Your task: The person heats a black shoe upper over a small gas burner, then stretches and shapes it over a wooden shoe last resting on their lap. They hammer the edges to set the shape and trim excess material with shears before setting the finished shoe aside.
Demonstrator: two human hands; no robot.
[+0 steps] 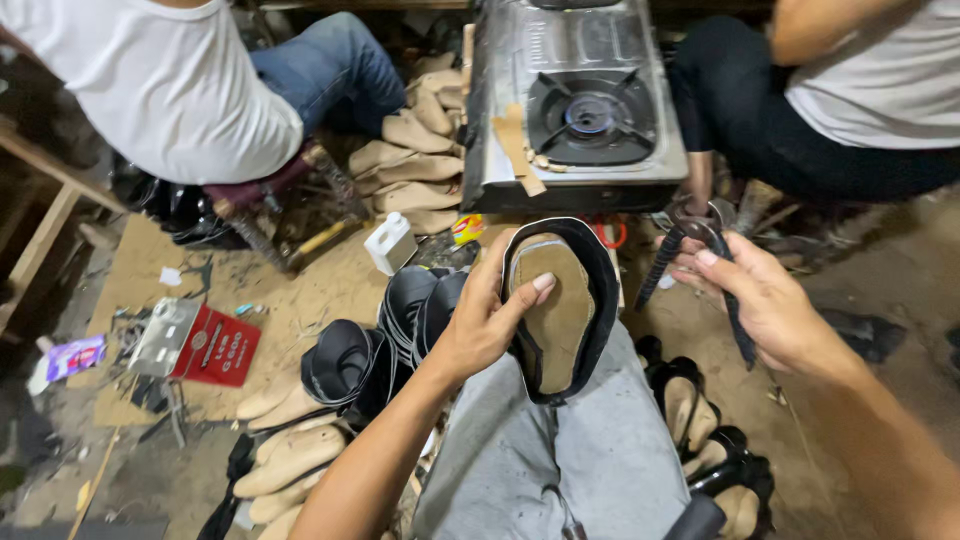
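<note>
While we are sitting with the work propped on our grey-trousered knee [560,450], our left hand [487,322] is gripping a black leather shoe upper stretched over a tan wooden last [558,305], sole side up, with the thumb pressing on the insole. Our right hand [768,300] is closing around a pair of dark metal lasting pincers [700,262], held just beside the shoe's toe but apart from it. Beyond the shoe, a steel single-burner gas stove [585,100] is standing on the floor, with a stack of bare wooden lasts [410,165] to its left; two other people in white shirts are sitting at either side.

We judge that the shoe could be slipping off the knee, since only one hand is steadying it. The pincers could also be tearing or creasing the leather edge if they bite too deep or pull unevenly.
</note>
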